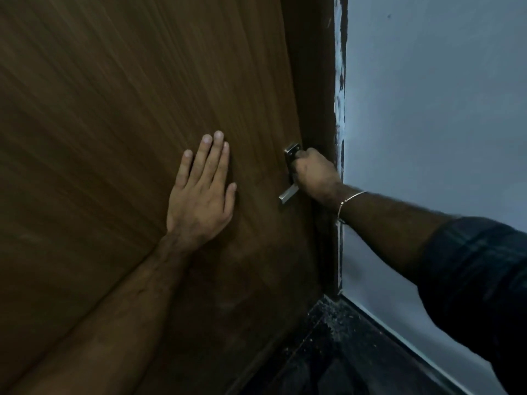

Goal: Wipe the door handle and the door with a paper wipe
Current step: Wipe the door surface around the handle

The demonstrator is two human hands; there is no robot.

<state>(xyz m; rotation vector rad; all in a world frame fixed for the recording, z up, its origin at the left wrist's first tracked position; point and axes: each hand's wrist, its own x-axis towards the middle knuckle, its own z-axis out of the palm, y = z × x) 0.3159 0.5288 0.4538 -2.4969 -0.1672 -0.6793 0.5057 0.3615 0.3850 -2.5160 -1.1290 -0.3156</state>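
Observation:
A brown wooden door [119, 115] fills the left and middle of the head view. Its metal lever handle [288, 193] sits near the door's right edge on a steel plate [291, 155]. My right hand [313, 175] is curled round the handle, covering most of it; only the lever's tip and the plate's top show. My left hand [202, 192] presses flat on the door panel, fingers straight, a short way left of the handle. No paper wipe is visible; whether one is inside my right fist is hidden.
A dark door frame [322, 81] runs down the door's right side. A pale blue wall [433, 109] stands to the right. Dark speckled floor [336, 337] lies below, with a light skirting strip along the wall's foot.

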